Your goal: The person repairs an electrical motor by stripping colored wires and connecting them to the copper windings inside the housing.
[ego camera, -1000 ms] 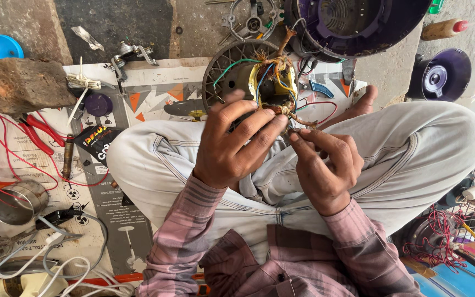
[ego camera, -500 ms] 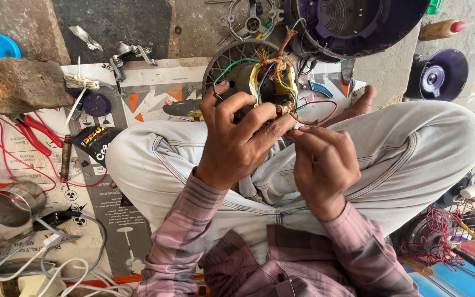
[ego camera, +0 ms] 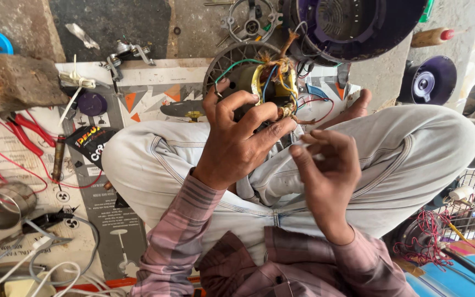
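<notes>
Over the crossed legs, left hand [ego camera: 237, 140] clamps the round grey fan motor with coloured wires [ego camera: 254, 77]; right hand [ego camera: 325, 165], fingers loosely apart (holding nothing visible), should steady each wire gently.

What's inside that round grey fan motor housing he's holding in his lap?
Inside the motor housing show copper windings and green, blue, yellow and red wires. The left hand covers its lower part, so what lies there stays hidden.
</notes>
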